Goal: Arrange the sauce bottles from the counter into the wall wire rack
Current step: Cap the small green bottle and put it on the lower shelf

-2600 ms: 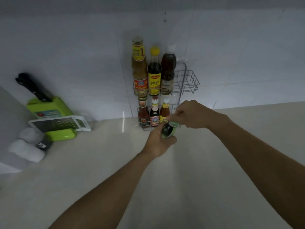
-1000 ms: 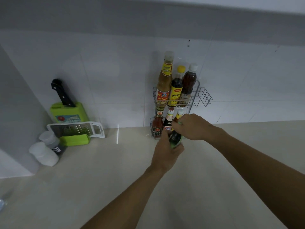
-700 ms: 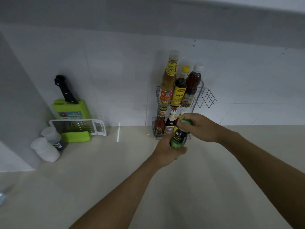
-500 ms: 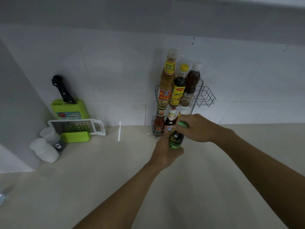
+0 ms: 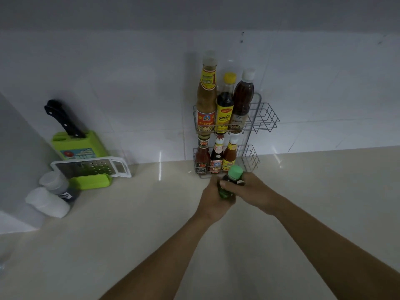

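Two bare arms reach forward over a pale bench (image 5: 129, 245) toward a white tiled wall. Both hands hold one small dark bottle with a green cap (image 5: 229, 184). Compared with half a second before, the right hand (image 5: 249, 191) has slid off the cap and now sits lower, on the bottle's shoulder, so the whole green cap shows. The left hand (image 5: 213, 201) remains under and behind the bottle's lower body.

The bottle stands almost upright, its long axis running from the hands up toward the wall, cap tipped slightly away from the person and to the right. It is held above the bench just in front of the wire rack's (image 5: 264, 118) lower basket, close to it but apart.

The fingers of the right hand are curled and pressed around the neck and shoulder. The fingers of the left hand wrap the base; most are hidden behind the bottle.

The rack's upper basket holds three tall bottles (image 5: 224, 105) side by side at its left; its right part stands bare. The lower basket holds three small bottles (image 5: 215, 156), likewise at the left.

At far left, a green knife block (image 5: 78, 146) and a white grater (image 5: 91, 167).
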Action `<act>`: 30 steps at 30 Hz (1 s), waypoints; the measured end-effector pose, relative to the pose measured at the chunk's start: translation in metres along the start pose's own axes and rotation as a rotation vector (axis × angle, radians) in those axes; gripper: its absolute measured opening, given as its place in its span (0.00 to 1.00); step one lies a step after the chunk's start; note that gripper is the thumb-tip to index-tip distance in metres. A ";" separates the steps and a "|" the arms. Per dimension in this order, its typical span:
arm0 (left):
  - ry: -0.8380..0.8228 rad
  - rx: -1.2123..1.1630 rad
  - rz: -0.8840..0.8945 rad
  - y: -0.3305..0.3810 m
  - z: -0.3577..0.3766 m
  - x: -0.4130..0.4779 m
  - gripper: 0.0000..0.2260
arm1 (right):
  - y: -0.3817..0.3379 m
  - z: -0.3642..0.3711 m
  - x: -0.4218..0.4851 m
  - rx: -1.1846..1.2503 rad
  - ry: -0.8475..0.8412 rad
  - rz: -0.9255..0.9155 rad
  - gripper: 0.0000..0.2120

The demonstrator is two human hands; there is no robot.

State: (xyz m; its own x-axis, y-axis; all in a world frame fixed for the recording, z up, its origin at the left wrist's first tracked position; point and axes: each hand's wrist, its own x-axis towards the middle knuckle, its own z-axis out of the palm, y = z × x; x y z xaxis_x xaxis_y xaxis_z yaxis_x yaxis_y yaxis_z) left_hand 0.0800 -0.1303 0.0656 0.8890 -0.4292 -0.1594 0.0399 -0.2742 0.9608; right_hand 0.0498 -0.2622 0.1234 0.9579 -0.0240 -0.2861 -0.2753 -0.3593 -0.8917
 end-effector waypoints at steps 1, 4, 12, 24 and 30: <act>-0.043 0.008 -0.043 -0.004 0.001 0.003 0.21 | 0.013 0.001 0.003 0.025 0.028 0.018 0.06; -0.145 0.025 -0.153 -0.016 0.002 0.015 0.27 | 0.044 -0.003 0.015 0.048 0.110 0.087 0.08; 0.158 -0.018 -0.225 -0.025 -0.023 0.067 0.31 | 0.039 -0.068 0.082 -0.104 0.494 -0.004 0.12; 0.198 -0.078 -0.297 -0.050 -0.032 0.101 0.33 | 0.077 -0.081 0.160 -0.272 0.251 0.087 0.20; 0.172 -0.045 -0.332 -0.058 -0.032 0.101 0.37 | 0.082 -0.093 0.177 -0.269 0.098 0.164 0.22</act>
State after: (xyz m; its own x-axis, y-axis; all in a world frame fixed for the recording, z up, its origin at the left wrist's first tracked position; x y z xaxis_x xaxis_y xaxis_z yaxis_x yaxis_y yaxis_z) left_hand 0.1822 -0.1299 0.0010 0.8879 -0.1711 -0.4271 0.3553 -0.3348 0.8728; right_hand 0.2043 -0.3827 0.0323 0.9095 -0.1870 -0.3713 -0.4077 -0.5764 -0.7082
